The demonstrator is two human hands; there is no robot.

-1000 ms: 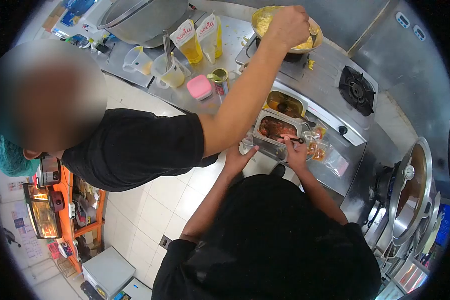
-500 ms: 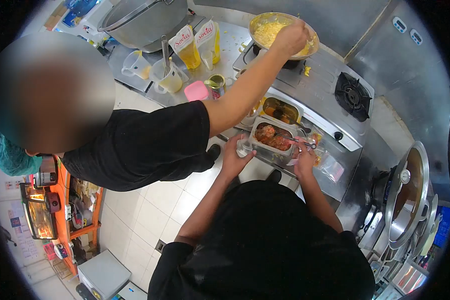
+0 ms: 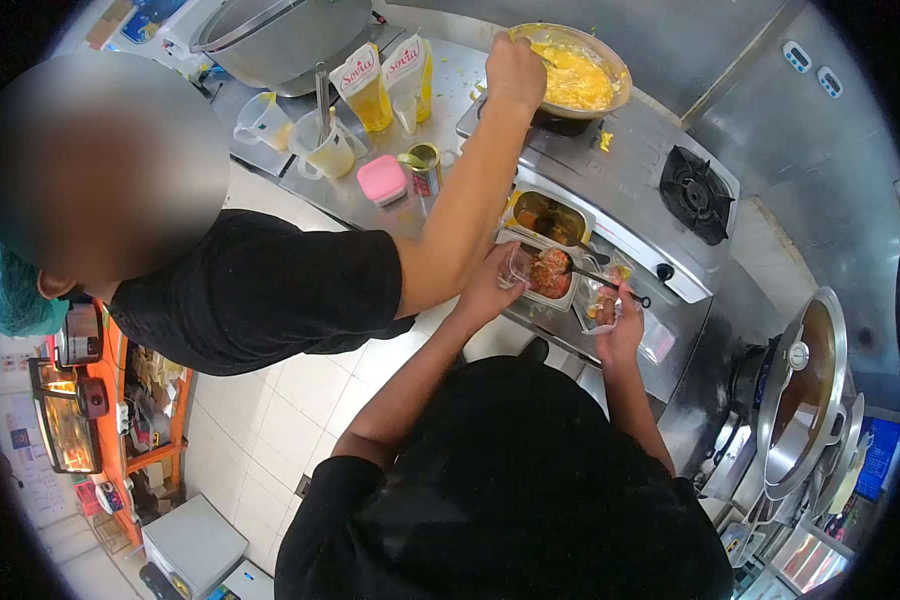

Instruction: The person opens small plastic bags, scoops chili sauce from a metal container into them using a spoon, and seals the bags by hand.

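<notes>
My left hand point(image 3: 486, 294) is closed around a small clear plastic cup point(image 3: 516, 266), held at the left side of a rectangular metal container point(image 3: 560, 300). Chunky red sauce point(image 3: 547, 274) lies in that container. My right hand point(image 3: 622, 328) grips the dark handle of a spoon point(image 3: 608, 283), whose head is over the sauce, close to the cup. Whether the spoon head touches the sauce I cannot tell. Just behind stands a second metal container point(image 3: 582, 214) with brownish-orange contents and a utensil in it.
At left a co-worker's arm point(image 3: 460, 215) reaches across to a pan point(image 3: 625, 85) of yellow food on the stove. A bare burner point(image 3: 697, 195) is to its right. Oil pouches point(image 3: 363, 92), a jug point(image 3: 325, 155), a pink-lidded box point(image 3: 382, 179) and an open can point(image 3: 425, 172) stand on the counter.
My left hand has brought the cup up and right, over the container's edge. The spoon has turned in my right hand. The co-worker's hand has moved left across the pan.
</notes>
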